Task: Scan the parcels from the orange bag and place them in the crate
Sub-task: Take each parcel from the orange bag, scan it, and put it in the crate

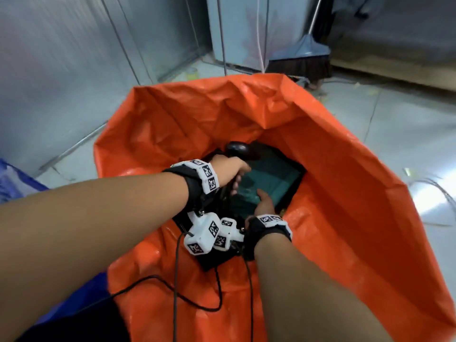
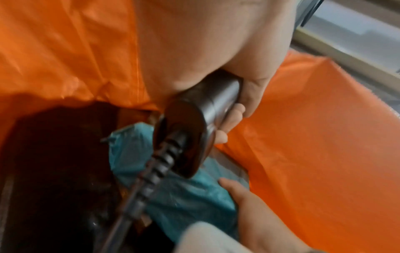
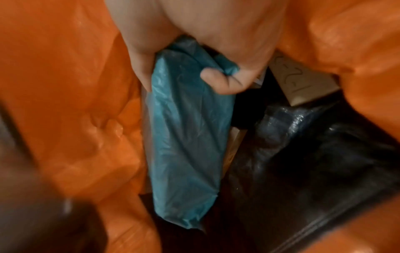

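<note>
dim, motion-blurred frames, deep shadow inside the orange bag [image 1: 320,169], wide-angle edge warping.

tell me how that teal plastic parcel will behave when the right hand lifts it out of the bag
The teal parcel probably holds its flat shape: its edges look straight under the wrap. The wrinkled, glossy film bunches under the right hand, so it may slip. It looks thin, so likely light.
</note>
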